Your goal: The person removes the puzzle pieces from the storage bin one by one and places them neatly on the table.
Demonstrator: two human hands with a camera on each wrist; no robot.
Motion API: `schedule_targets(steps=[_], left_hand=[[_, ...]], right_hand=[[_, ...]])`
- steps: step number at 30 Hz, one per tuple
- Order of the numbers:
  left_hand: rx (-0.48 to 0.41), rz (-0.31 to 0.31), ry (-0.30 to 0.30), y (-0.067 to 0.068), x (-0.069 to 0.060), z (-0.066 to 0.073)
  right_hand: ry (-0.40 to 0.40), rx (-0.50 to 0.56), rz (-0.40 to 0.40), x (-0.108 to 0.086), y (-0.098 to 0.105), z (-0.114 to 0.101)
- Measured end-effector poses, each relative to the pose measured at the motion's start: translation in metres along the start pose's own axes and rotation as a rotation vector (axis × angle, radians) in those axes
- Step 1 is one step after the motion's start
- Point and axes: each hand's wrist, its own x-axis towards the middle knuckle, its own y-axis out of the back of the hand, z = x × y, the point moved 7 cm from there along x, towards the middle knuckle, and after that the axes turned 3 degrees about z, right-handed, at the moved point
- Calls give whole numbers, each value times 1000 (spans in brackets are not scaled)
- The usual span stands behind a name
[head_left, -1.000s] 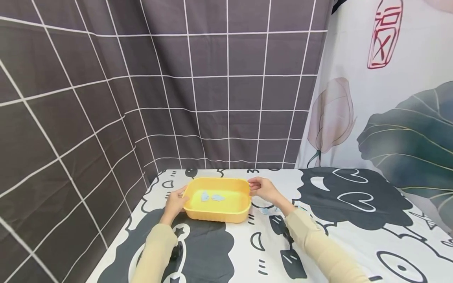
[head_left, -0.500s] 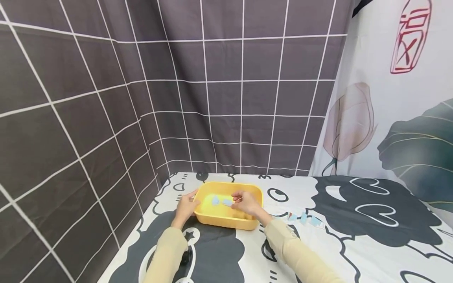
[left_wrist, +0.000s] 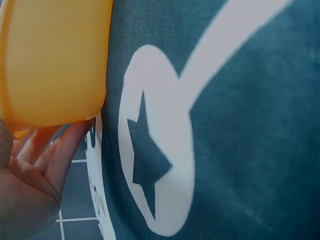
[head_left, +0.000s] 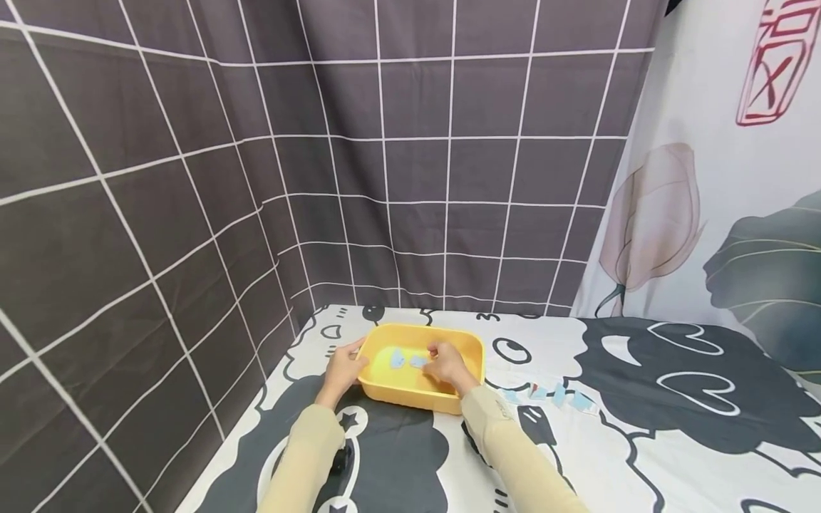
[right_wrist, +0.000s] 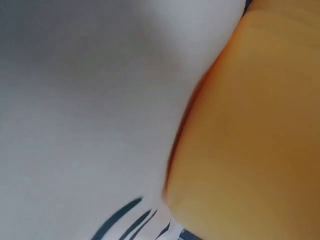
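A yellow plastic basin (head_left: 410, 396) sits on the patterned cloth in the head view. My left hand (head_left: 342, 370) holds its left end, thumb over the rim and fingers on the outside. In the left wrist view the fingers of that left hand (left_wrist: 37, 170) lie against the end of the basin (left_wrist: 55, 60). Two small light blue pieces lie on the basin floor, a left piece (head_left: 398, 358) and a right piece (head_left: 418, 361). My right hand (head_left: 449, 365) is inside the basin, bent fingertips at the right piece; whether they pinch it is unclear. The right wrist view shows only the basin wall (right_wrist: 250, 135) and cloth.
Several more light blue pieces (head_left: 559, 395) lie on the cloth right of the basin, beside my right forearm. The cloth-covered table (head_left: 532, 331) meets a dark gridded curtain (head_left: 417, 171) behind and at the left. A white curtain with flowers (head_left: 654, 221) hangs at the right.
My right hand has left the basin's right rim and moved left and down into it, to the right piece. My left hand stays on the left end. The head view has shifted.
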Motion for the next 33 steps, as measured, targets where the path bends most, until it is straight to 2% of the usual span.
schedule_targets(steps=[6,10,18,24,33], left_hand=[[4,-1,21,-1,-1,-4],[16,0,11,-3,-3,-5],[14,7,11,-2,1,-5],[17,-5,23,-2,2,-3],[-33,-3,26,0,1,-2]], right_hand=[[74,-143,-9,0,-6,-3],[122,-226,-21,0,-12,-3],[62,-227,-76,4,-14,-4],[28,-234,-81,4,-14,-5],[64,-289,-70,4,-10,-9]])
